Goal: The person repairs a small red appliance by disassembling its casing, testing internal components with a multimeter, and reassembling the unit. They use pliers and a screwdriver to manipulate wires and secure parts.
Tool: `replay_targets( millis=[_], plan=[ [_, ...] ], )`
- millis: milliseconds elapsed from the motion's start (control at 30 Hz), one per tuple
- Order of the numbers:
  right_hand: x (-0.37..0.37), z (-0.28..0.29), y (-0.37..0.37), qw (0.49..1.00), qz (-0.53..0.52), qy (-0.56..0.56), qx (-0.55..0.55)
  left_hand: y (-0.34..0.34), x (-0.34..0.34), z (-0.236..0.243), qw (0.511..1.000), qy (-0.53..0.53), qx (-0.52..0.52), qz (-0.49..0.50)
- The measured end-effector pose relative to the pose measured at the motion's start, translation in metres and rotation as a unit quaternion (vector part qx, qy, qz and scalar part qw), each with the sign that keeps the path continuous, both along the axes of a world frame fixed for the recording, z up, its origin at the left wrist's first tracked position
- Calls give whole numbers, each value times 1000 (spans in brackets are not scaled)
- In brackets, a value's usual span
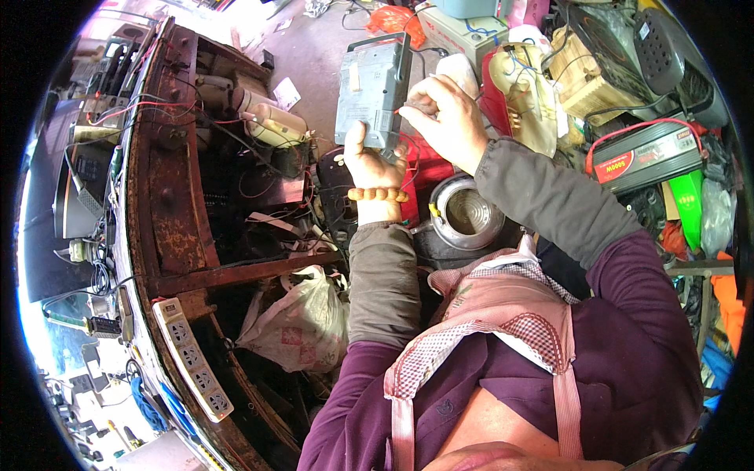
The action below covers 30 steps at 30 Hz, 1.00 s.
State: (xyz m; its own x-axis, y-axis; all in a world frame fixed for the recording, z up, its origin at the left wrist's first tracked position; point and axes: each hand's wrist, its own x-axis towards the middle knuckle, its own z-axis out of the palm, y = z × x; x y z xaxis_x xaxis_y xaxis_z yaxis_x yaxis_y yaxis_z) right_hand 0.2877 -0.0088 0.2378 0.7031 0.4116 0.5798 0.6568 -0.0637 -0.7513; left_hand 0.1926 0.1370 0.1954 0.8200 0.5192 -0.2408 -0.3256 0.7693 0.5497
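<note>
1. Head view, the thing in hand: a grey metal box [374, 85], flat and rectangular like a car stereo chassis, is held up in front of the person's chest, above a round metal pot [468, 212] and a clutter of parts. It is well clear of the rusty workbench [169, 180] to the left.

2. Head view, left hand [375, 161]: it grips the box from below, thumb up along the near face and fingers wrapped behind. A bead bracelet [378, 194] sits on that wrist. To do the step well, this hand should keep the box steady and square, so that the other hand has a firm surface to work against.

3. Head view, right hand [444, 118]: it is closed with fingertips pinched at the box's right edge, just beside a red wire [410, 145]. Whether it holds a small tool or part cannot be told. A light, precise pinch seems best here, since loose wires hang near the edge and could snag.

4. Head view, surroundings: a white power strip [193, 357] lies on the bench's front edge, and a white plastic bag [302, 318] sits below. Working over the lap seems wise, as a dropped small part would vanish in the clutter.
</note>
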Motion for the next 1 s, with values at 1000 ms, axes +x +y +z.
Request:
replay_targets(
  millis=[1000],
  plan=[
    [-5, 8, 5, 803, 262, 527, 98, -13, -5, 19, 999, -21, 47, 0]
  ],
)
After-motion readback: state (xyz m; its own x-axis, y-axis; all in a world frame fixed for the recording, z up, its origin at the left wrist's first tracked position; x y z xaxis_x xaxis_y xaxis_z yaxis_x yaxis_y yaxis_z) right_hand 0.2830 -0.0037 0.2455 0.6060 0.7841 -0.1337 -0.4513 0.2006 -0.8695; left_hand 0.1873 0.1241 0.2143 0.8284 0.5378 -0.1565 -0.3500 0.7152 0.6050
